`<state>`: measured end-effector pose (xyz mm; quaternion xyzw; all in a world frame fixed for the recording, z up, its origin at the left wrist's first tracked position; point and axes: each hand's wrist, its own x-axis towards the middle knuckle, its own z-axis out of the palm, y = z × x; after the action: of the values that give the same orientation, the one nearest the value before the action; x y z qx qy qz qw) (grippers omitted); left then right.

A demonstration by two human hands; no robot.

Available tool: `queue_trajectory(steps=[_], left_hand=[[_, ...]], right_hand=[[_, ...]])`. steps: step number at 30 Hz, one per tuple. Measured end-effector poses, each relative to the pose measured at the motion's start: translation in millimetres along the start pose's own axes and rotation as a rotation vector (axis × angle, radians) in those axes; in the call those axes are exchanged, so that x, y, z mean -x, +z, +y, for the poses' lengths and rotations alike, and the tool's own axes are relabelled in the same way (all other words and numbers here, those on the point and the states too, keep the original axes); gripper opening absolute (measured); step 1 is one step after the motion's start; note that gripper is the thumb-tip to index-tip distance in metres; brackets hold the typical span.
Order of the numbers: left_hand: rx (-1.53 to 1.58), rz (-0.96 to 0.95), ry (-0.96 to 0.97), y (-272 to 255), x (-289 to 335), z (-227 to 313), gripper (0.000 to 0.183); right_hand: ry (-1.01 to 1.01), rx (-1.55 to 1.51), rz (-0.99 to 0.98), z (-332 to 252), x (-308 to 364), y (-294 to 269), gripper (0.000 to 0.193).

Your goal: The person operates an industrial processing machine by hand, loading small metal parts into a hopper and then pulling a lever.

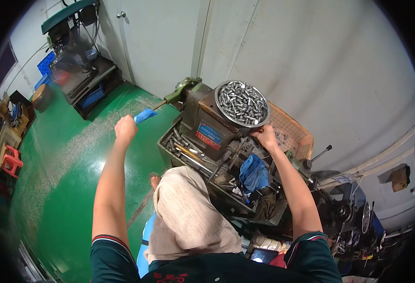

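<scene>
My left hand point(126, 128) is closed round the end of a lever handle point(146, 115) wrapped in blue cloth. The lever's thin rod runs to a green hub point(183, 90) on the left of a brown bench machine point(203, 117). On top of the machine, a round metal bowl point(218, 106) is heaped with small shiny metal parts point(243, 102). Just below the bowl's right rim, my right hand point(265, 137) has its fingers drawn together at the machine's working end. Whatever they grip is hidden.
A metal tray point(167, 145) under the machine holds metal pieces, rods and a blue rag point(253, 173). An orange mesh basket point(292, 126) stands behind my right hand. A pale cloth point(184, 207) covers my lap. Another machine point(78, 70) and a red stool point(11, 160) are farther left.
</scene>
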<state>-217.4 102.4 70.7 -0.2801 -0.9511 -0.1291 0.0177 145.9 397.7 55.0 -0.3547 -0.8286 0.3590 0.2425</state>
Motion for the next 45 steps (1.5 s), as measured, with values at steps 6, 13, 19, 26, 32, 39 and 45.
queue_trajectory(steps=[6, 13, 19, 26, 32, 39, 45], left_hand=[[-0.035, -0.088, -0.026, 0, -2, 0, 0.015], [-0.033, -0.107, -0.04, 1, -3, 2, 0.017], [0.004, -0.076, 0.0, 3, -4, -1, 0.019], [0.002, -0.054, 0.013, 8, -6, -4, 0.019], [-0.014, -0.055, 0.006, 5, -4, 0, 0.019], [-0.015, -0.05, 0.006, 3, -1, 1, 0.018], [-0.007, -0.045, 0.021, 2, -1, 1, 0.019]], right_hand=[[0.074, 0.428, 0.102, 5, -7, -73, 0.013], [0.549, 1.148, 0.273, 81, 61, -214, 0.037], [0.33, 1.146, 0.531, 120, 186, -238, 0.037], [0.439, 1.138, 0.452, 50, 249, -207, 0.047], [0.434, 1.198, 0.47, 30, 256, -192, 0.054], [0.5, 1.203, 0.471, 21, 254, -186, 0.055], [0.55, 1.212, 0.454, 20, 254, -183, 0.056]])
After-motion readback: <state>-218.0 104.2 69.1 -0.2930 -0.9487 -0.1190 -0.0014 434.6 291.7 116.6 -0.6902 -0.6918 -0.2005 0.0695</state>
